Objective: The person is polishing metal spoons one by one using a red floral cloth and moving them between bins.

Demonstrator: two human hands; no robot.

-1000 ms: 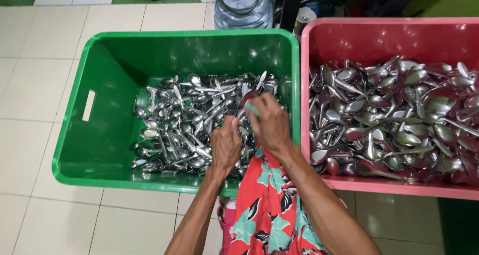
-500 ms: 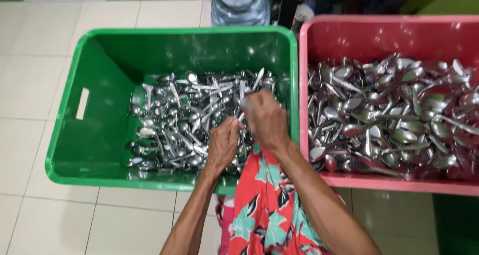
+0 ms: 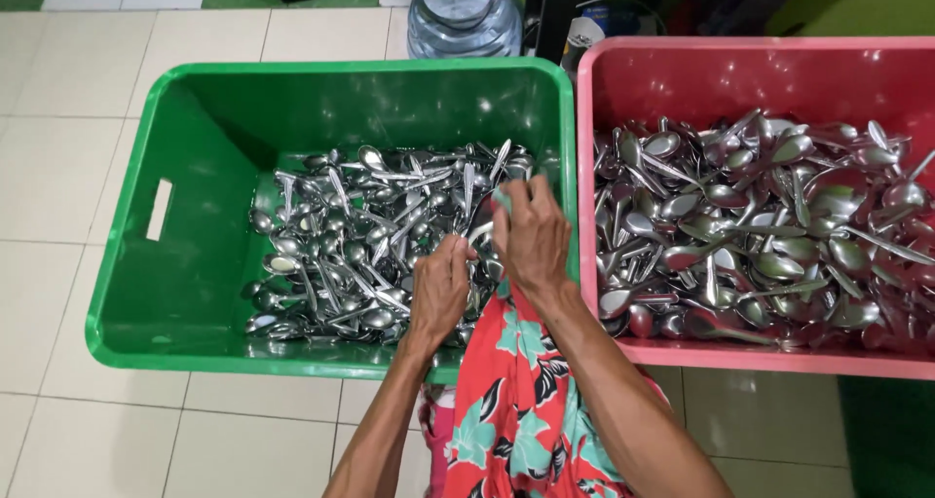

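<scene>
A green plastic bin on the tiled floor holds a heap of steel spoons. Both my hands are over its right side. My left hand is closed on a spoon just above the heap. Beside it and touching it, my right hand pinches a small pale green cloth against that spoon. To the right stands a pink bin, filled with many more spoons. Red patterned clothing covers my lap below the hands.
A clear water jug stands behind the green bin, next to a dark post. The two bins touch side by side. Pale floor tiles lie to the left and in front.
My hands have stayed at the same spot over the green bin, with only small finger movements on the spoon. The view has shifted slightly.
</scene>
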